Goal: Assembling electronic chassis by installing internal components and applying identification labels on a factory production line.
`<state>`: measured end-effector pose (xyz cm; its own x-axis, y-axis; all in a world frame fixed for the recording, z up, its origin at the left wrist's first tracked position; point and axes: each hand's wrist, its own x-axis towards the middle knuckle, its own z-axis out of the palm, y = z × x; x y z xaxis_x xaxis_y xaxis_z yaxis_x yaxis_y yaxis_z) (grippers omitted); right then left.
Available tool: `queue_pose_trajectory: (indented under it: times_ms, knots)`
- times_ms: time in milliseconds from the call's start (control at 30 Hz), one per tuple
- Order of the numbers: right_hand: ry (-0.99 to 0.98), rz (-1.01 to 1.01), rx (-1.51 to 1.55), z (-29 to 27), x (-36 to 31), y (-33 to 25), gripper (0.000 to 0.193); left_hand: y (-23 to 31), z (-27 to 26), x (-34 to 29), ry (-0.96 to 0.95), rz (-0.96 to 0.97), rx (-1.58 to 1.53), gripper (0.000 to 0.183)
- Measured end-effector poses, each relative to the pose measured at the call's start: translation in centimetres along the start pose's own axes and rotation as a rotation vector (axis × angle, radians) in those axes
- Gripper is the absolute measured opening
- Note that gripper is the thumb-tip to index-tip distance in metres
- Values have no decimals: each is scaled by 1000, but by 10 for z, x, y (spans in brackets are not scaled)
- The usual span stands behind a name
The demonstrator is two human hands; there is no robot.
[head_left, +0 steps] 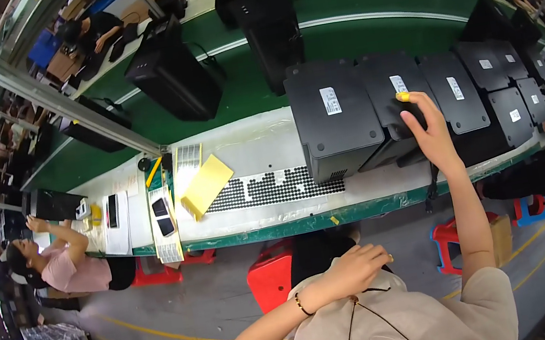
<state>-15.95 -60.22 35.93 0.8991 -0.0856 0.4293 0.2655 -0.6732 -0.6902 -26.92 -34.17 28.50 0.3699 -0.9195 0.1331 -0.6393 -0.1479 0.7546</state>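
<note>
My right hand [431, 133] reaches over a row of black boxy units on the bench. Its index finger, with a yellow cover on the tip, touches the white label [398, 84] on the second black unit [382, 72]. The thumb stands apart from the fingers, and I see nothing held. Left of it is the first black unit [338, 134], with a white label and round feet on its face. My left hand [358, 271] lies across my waist, palm down, its fingers loosely extended and holding nothing visible.
More labelled black units [455, 96] stand at right. Left of them lie a sheet of black round pads [275, 187], a yellow sheet [207, 187] and two phones [163, 217]. Black towers [173, 71] stand on the green conveyor behind. A co-worker [72, 265] sits at left; a red stool [269, 278] is below.
</note>
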Motion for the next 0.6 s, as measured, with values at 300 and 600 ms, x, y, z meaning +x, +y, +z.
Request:
queue_pose_trajectory:
  times_ms: [300,600]
  knots:
    - [68,145,199,-8,2,21,19,-11,-4,10,8,-26,-14,23]
    - [-10,143,303,28,102,-3,21,-54,-77,12,85,106,-122,30]
